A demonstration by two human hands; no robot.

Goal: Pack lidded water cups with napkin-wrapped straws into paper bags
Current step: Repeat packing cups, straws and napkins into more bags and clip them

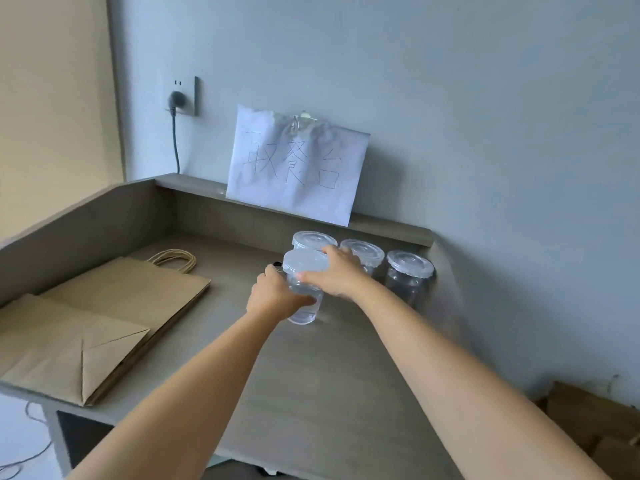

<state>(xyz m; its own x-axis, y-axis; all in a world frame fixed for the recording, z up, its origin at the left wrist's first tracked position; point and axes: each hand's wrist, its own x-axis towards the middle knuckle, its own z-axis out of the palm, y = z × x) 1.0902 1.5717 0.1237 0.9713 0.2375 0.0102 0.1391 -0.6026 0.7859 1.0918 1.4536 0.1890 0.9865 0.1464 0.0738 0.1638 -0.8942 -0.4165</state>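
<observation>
Both forearms reached in from the bottom of the frame over the grey desk (332,393). Stack of flat paper bags (104,323) lay at lower left of the desk, twine handles toward the far side. At frame centre, the left hand (273,296) had its grip clamped round the body of a clear water cup (304,306), thumb curled across the front. The right hand (337,275) held the white lid (304,261) on top of that cup, thumb at the near rim, fingers curved over the far edge. The cup's base sat at or just above the desk; could not tell which. Just behind, three more lidded cups (410,275) stood in a row at centre right, near the back ledge (391,226). Farther up, a handwritten paper sign (294,168) leaned on the wall above the ledge. Wall socket (181,97) with plug at upper left.
</observation>
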